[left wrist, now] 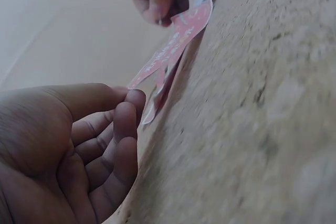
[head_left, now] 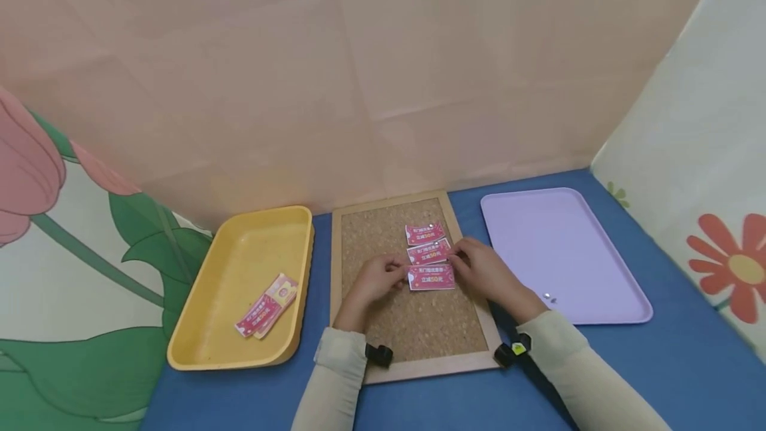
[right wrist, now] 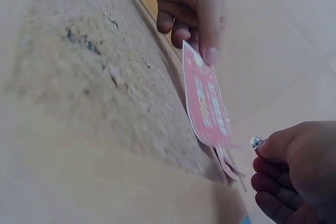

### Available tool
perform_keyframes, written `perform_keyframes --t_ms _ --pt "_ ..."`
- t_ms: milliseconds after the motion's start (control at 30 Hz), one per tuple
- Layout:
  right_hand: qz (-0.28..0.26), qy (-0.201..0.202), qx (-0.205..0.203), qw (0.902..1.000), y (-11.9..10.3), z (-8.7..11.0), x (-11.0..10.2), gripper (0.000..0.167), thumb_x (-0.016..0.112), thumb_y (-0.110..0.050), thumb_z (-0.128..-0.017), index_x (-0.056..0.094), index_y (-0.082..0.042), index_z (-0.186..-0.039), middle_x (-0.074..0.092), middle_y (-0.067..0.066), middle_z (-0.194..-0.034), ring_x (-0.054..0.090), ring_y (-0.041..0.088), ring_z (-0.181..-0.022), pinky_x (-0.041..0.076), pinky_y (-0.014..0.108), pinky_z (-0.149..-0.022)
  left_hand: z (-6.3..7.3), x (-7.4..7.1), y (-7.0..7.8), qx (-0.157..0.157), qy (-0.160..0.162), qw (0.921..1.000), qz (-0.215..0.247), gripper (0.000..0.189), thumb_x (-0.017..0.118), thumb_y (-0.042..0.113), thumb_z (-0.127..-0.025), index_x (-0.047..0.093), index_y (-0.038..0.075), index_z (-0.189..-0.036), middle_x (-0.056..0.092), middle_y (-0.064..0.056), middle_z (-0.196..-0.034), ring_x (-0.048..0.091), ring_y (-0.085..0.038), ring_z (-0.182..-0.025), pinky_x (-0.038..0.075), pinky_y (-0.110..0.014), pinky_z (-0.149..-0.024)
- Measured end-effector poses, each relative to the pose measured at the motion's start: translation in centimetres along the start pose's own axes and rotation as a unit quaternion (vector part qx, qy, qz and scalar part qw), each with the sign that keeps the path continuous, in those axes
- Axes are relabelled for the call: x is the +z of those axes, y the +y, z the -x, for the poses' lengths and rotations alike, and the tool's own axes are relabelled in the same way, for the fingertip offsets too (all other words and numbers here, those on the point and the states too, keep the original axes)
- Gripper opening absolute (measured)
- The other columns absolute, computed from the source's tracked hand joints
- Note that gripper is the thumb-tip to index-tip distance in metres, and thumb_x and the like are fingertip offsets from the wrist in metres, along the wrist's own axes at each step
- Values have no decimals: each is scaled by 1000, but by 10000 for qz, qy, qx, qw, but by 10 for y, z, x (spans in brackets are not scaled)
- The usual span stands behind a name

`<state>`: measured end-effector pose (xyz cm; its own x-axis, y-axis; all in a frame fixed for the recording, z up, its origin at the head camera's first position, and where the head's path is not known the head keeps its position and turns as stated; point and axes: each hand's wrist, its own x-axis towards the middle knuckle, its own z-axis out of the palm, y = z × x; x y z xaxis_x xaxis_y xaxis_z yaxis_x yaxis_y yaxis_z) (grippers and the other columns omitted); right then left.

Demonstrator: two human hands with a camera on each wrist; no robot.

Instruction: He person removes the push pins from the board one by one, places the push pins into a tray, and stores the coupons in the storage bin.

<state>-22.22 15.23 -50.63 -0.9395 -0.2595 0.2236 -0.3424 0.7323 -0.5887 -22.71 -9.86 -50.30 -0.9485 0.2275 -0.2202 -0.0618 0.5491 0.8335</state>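
Note:
Three pink-and-white paper coupons lie in a column on the framed cork board (head_left: pixel 419 331). The lowest coupon (head_left: pixel 431 278) is pinched at its left edge by my left hand (head_left: pixel 376 279), thumb against forefinger; it stands slightly off the cork in the right wrist view. My right hand (head_left: pixel 483 273) is at that coupon's right side, pinching a small silver thumbtack (right wrist: pixel 255 142) between thumb and forefinger. Above lie the middle coupon (head_left: pixel 428 253) and the top coupon (head_left: pixel 425 234), each with a tiny shiny spot near its upper edge.
To the left, a yellow tray (head_left: pixel 233 251) holds several loose coupons (head_left: pixel 269 304). On the right is a flat lilac tray (head_left: pixel 538 238) with small silver tacks (head_left: pixel 547 296) near its lower left edge. Blue cloth (head_left: pixel 431 404) covers the table, and the board's wooden frame (head_left: pixel 431 368) surrounds the cork.

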Motion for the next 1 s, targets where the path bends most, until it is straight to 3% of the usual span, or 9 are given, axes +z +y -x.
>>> perform_keyframes --t_ms 267,633,1000 --pt "231 111 -254 9993 1 13 -17 8 67 -18 -93 67 -11 -92 60 2 -90 59 18 -83 50 39 -71 15 -16 2 -79 97 9997 -231 19 62 32 -96 69 15 -100 67 1 -81 64 -14 -75 50 -31 -65" --pt "455 219 -336 9982 8 35 -46 6 66 -13 -93 66 -8 -93 61 4 -90 62 23 -86 52 43 -74 36 -40 6 203 314 9981 -494 20 60 30 -97 69 13 -102 66 2 -85 63 -13 -78 50 -31 -66" --pt "784 159 -292 9964 33 65 -79 6 70 -11 -89 66 -7 -91 62 4 -88 62 21 -82 53 44 -72 79 -88 7 315 928 9935 -577 19 63 28 -96 70 11 -101 68 0 -87 67 -22 -82 50 -31 -68"
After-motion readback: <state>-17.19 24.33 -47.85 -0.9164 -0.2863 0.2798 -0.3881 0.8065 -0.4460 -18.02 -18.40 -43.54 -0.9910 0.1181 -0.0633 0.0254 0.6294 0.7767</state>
